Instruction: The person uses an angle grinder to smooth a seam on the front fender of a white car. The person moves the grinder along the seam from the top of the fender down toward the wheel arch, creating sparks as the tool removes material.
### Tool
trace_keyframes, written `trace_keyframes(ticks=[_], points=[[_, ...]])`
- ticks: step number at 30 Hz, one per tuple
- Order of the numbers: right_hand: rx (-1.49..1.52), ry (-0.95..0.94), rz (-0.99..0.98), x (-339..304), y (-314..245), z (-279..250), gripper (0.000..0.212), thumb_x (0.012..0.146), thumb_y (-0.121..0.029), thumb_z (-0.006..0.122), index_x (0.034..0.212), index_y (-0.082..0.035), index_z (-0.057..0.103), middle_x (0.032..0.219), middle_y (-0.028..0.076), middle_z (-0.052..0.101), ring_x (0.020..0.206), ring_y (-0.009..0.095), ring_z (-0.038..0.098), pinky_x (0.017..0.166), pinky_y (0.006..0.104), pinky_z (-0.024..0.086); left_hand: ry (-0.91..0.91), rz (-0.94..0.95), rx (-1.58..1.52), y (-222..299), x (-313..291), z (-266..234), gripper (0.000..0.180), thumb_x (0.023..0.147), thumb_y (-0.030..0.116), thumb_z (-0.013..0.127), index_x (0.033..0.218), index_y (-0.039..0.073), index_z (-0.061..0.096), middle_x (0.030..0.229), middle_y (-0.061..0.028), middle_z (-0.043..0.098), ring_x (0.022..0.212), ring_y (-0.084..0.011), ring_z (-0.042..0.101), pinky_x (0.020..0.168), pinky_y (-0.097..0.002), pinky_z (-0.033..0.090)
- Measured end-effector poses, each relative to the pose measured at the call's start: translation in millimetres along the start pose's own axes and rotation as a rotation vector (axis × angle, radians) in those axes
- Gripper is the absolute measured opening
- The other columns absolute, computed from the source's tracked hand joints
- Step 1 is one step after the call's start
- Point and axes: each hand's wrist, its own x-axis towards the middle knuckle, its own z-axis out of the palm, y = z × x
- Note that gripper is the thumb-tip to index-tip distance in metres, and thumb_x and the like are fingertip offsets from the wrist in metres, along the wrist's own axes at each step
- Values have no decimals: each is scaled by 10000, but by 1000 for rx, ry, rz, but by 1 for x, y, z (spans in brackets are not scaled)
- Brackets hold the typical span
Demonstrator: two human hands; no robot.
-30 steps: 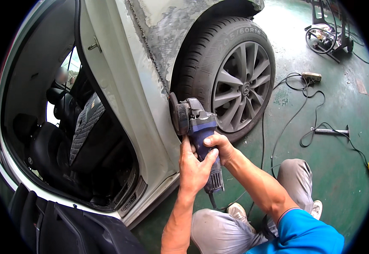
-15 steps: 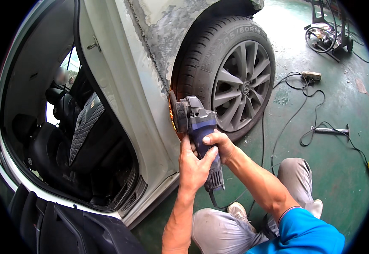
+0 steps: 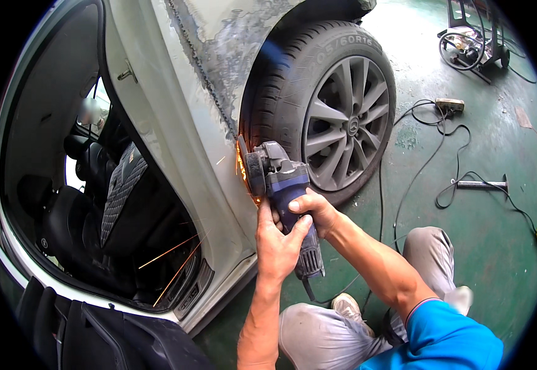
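A dark blue angle grinder [image 3: 290, 185] is gripped by both hands. My left hand [image 3: 276, 240] is wrapped round its underside, just below the head. My right hand [image 3: 318, 211] closes over the body from the right, thumb on top. The grinder's disc edge meets the lower rear edge of the car's body panel [image 3: 216, 145], beside the wheel arch. Orange sparks [image 3: 242, 168] stream along the disc, and a few streaks cross the door opening. A line of small weld-like marks [image 3: 202, 68] runs down the panel to the disc, with sanded grey patches beside it.
Right of the panel stands the wheel [image 3: 348, 123]. The open doorway [image 3: 151, 246] shows dark seats inside. On the green floor lie a power cable [image 3: 422, 166], a socket block [image 3: 450, 105] and a T-handled metal bar [image 3: 481, 184]. A wheeled cart [image 3: 475, 46] stands far right.
Sparks have grown, with long streaks now flying left across the doorway. The grinder has shifted slightly left in view, and so have the car and wheel. Both hands keep their grip.
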Motion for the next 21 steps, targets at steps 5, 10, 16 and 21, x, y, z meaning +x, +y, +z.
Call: trace_keyframes(ticks=[5,10,16,21], points=[[-10,13,2,-1,-3,4,455,778,-226,770,1126,46,658,933,152,738,797,241,736,774,370,634,17,6,-30,-3,1,1,771,879,67,774,1507,-65,346,1223,-180,677,1074,-209,692,925,-337,578],[-18,11,10,0,1,4,449,778,-227,769,1122,40,657,932,152,735,792,239,734,766,370,633,-2,-9,-56,2,-1,0,743,912,22,730,1526,-67,321,1248,-151,644,1107,-175,660,961,-316,554],[-34,26,18,-2,-2,6,489,777,-232,769,1158,39,629,927,150,727,786,242,730,759,371,632,-8,-24,-94,2,-1,1,743,908,13,731,1525,-67,326,1255,-151,639,1117,-177,656,976,-317,549],[-40,19,15,-3,-5,5,502,784,-232,767,1177,42,618,932,151,726,782,242,729,751,370,631,-18,-9,-103,1,0,2,741,907,24,740,1520,-62,335,1269,-151,633,1128,-180,654,980,-318,548]])
